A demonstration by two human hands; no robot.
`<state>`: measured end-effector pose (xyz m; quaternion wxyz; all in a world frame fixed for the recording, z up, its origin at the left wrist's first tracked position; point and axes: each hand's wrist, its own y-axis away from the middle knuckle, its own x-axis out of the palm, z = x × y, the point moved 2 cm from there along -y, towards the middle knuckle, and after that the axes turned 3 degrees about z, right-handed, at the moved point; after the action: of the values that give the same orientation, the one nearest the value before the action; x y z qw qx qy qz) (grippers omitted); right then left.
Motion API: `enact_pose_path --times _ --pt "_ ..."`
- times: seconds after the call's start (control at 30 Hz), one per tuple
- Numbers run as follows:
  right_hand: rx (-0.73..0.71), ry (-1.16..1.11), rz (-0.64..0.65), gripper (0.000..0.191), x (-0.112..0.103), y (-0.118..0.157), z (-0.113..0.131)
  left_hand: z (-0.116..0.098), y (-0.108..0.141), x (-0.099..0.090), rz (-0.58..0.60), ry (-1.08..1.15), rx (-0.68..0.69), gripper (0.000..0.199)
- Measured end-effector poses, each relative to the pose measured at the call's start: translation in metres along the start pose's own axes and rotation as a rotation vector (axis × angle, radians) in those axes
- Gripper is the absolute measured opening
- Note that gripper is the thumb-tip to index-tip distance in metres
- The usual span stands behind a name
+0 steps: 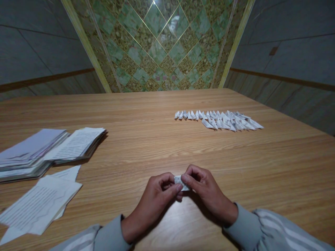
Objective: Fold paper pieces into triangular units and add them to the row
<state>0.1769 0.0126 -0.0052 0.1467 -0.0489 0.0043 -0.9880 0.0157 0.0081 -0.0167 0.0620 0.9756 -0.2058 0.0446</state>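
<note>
A small folded piece of paper, pale with faint print, is pinched between my two hands just above the table near its front. My left hand grips its left side, thumb on top and fingers curled behind. On the right side, my right hand presses it between thumb and bent forefinger. My fingers cover much of the paper, so its full shape is hidden.
Folded paper pieces stand in two rows at the back right of the wooden table. At the left lie an open book and loose printed sheets. A tiled wall rises behind.
</note>
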Motion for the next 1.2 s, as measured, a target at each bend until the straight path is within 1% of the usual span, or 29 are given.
enact_pose_path --times 0.1,0.17,0.27,0.37,0.43,0.5,0.57,0.7,0.77,0.83,0.93,1.07,1.13,1.2 --pt "-0.009 0.016 -0.015 0.042 -0.002 -0.001 0.001 -0.002 -0.001 0.0 -0.001 0.046 0.007 0.023" --pt "-0.024 0.052 0.004 0.041 -0.003 -0.001 0.002 -0.004 -0.001 0.0 -0.002 0.03 0.02 0.023" --pt "-0.054 0.179 0.044 0.036 -0.004 0.0 0.004 -0.007 0.001 -0.001 0.001 -0.052 0.047 0.023" --pt "-0.061 0.299 0.042 0.033 -0.007 0.0 0.003 -0.007 0.001 -0.002 0.018 -0.162 0.074 0.025" --pt "-0.051 0.269 0.049 0.034 -0.008 0.001 0.001 -0.007 0.001 -0.004 0.026 -0.23 0.082 0.025" --pt "-0.049 0.194 0.057 0.034 -0.008 0.001 -0.001 -0.006 0.0 -0.005 0.025 -0.259 0.08 0.025" --pt "-0.042 0.131 0.048 0.034 -0.008 0.0 -0.002 -0.005 -0.001 -0.005 0.021 -0.227 0.073 0.025" --pt "-0.01 0.01 0.013 0.032 -0.007 -0.001 -0.003 -0.009 -0.003 -0.003 0.022 -0.091 0.039 0.022" --pt "-0.012 -0.004 0.021 0.031 -0.006 -0.002 -0.003 -0.011 -0.004 -0.003 0.002 -0.063 0.013 0.022" --pt "-0.016 0.06 0.042 0.027 -0.006 -0.003 -0.002 -0.014 -0.004 -0.005 -0.06 -0.118 0.024 0.022" --pt "-0.007 0.224 0.085 0.021 -0.006 -0.002 -0.001 -0.017 -0.002 -0.009 -0.139 -0.248 0.103 0.02" --pt "-0.042 0.357 0.095 0.02 -0.006 0.001 0.001 -0.019 0.0 -0.01 -0.094 -0.327 0.16 0.021" --pt "-0.067 0.368 0.102 0.024 -0.006 0.002 0.001 -0.019 0.0 -0.01 -0.075 -0.365 0.184 0.022" --pt "-0.069 0.33 0.118 0.028 -0.006 0.002 0.0 -0.019 0.0 -0.01 -0.072 -0.343 0.182 0.022"
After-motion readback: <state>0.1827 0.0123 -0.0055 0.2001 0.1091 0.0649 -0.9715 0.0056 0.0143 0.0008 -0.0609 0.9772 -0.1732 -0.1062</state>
